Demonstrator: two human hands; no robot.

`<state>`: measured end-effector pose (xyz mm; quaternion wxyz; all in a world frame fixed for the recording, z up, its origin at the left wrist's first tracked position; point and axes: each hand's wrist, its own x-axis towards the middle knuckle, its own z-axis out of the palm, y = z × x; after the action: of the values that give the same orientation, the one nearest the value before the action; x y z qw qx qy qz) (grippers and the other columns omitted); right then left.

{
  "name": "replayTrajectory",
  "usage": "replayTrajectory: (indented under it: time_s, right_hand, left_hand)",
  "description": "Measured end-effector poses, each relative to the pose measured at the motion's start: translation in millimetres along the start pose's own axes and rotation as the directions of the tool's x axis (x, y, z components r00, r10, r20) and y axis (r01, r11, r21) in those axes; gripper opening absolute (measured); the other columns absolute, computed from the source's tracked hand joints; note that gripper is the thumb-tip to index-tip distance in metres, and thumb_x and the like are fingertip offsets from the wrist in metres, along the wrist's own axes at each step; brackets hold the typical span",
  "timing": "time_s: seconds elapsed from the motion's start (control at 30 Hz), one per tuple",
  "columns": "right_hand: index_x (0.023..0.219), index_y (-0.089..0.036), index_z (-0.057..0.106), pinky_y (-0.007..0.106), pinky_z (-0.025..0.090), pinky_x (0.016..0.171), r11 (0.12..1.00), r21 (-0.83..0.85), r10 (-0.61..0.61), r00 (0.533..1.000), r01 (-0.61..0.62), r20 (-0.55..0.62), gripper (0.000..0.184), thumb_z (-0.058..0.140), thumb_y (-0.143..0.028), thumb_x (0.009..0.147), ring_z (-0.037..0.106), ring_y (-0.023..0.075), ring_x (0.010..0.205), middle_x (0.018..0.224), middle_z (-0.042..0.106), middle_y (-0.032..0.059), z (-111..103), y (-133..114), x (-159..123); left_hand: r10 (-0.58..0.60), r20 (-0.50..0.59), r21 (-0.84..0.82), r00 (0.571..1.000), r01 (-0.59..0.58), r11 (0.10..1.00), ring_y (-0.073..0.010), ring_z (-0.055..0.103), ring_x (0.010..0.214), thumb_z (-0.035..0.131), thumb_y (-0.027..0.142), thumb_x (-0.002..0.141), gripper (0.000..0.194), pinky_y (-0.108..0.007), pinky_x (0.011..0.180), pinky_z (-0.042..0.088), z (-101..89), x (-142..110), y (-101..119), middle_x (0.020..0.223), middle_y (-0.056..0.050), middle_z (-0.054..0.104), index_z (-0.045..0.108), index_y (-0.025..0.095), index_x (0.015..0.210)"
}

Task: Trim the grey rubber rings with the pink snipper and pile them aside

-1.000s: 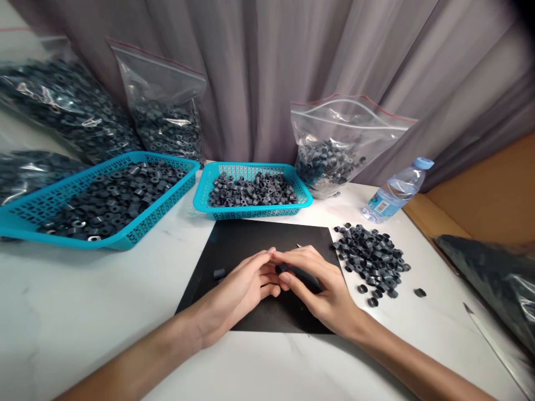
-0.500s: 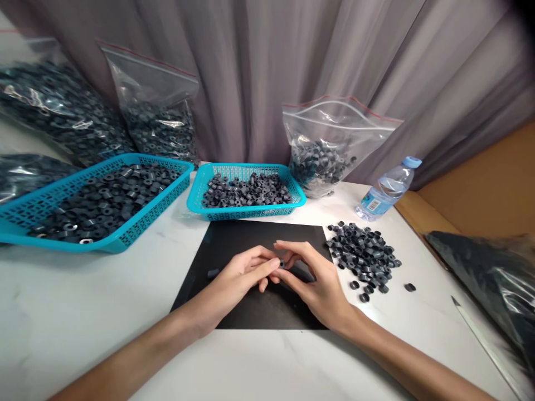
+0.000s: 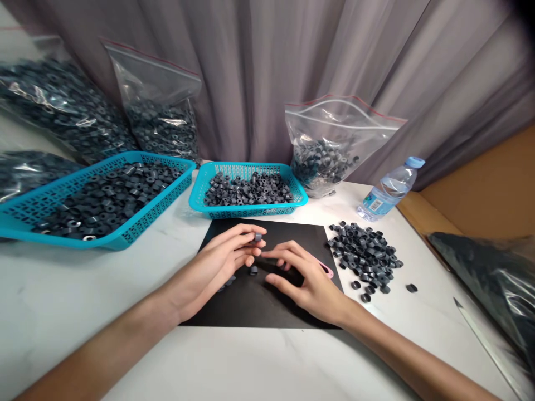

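My left hand [image 3: 228, 259] is over the black mat [image 3: 288, 317], a small dark grey plastic bushing [image 3: 258, 237] held between its fingers near the tips. Just below those fingertips another small grey bushing [image 3: 253, 270] lies on the mat, and a few more grey pieces [image 3: 228, 284] show partly from under the left hand. Facing it, my right hand [image 3: 303, 278] hovers with thumb and fingers apart and nothing visible in them. Beside its knuckles, a pink-edged object [image 3: 328, 270] sticks out, mostly hidden by that hand.
Grey rings form a loose pile [image 3: 365, 253] right of the mat. Behind are two blue baskets, a small one [image 3: 248, 211] and a large one [image 3: 121, 239], holding grey pieces. Zip bags [image 3: 330, 161], a water bottle [image 3: 387, 192] and a pencil-like stick [image 3: 485, 345] stand or lie around.
The hands have come apart. My left hand has moved left and up with a bushing in its fingers, and my right hand has opened. A bushing and the pink-edged object now show on the mat.
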<state>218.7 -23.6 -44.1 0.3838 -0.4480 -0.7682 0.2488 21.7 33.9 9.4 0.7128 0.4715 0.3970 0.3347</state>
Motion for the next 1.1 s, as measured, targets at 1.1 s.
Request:
replayTrajectory:
  time_s: [1.1]
  right_hand:
    - [0.14, -0.024, 0.047, 0.042, 0.051, 0.097, 0.974, -0.188, -0.108, 0.987, 0.129, 0.121, 0.04, 0.05, -0.022, 0.1, 0.054, 0.0244, 0.114, 0.125, 0.056, 0.0117, 15, -29, 2]
  left_hand:
    - [-0.034, 0.041, 0.328, 0.999, 0.019, 0.945, -0.0084, 0.025, 0.053, 0.071, 0.045, 0.081, 0.03, -0.021, 0.045, 0.014, -50.7, 14, 35, 0.065, 0.004, 0.037, 0.064, 0.016, 0.073]
